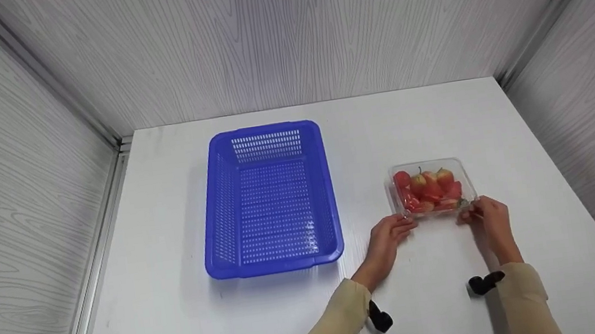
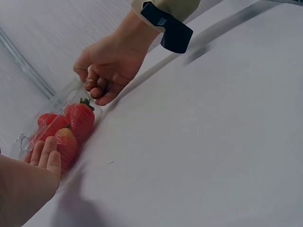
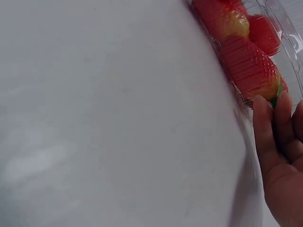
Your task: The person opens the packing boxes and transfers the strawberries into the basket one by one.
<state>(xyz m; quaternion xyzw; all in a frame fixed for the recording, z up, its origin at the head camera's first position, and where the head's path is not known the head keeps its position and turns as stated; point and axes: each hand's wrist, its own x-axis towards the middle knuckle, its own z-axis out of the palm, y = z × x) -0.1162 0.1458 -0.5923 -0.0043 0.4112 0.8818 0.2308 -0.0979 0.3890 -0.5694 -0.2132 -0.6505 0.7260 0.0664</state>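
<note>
Right hand [image 1: 493, 223]: thumb and finger pinching the near right corner of a clear plastic fruit box [image 1: 468, 180]. Left hand [image 1: 385, 242]: at the near left corner, fingers against the box's near side. Its thumb is hidden in the left wrist view, so can't tell whether it pinches or only presses.

Box sits on the white desk [image 1: 433, 298], right of centre. Packed inside: strawberries [image 2: 83, 119], one with a green leafy top beside the right hand, plus yellowish-red fruit [image 1: 417, 183], one of these with a dark stem. Fruit shows through the clear plastic.

Both forearms in beige sleeves [image 1: 331, 322], reaching in from the near edge; a black device [image 1: 380, 318] on the left wrist, a second black device [image 1: 485, 283] on the right.

Left of the box, well apart from it: blue plastic basket [image 1: 281, 266], rectangular, slotted sides and bottom, upright, long sides running away from the person. Grey wood-grain panels [image 1: 270, 34] at the back and both sides, metal strips [image 1: 91, 291] at the corners.
</note>
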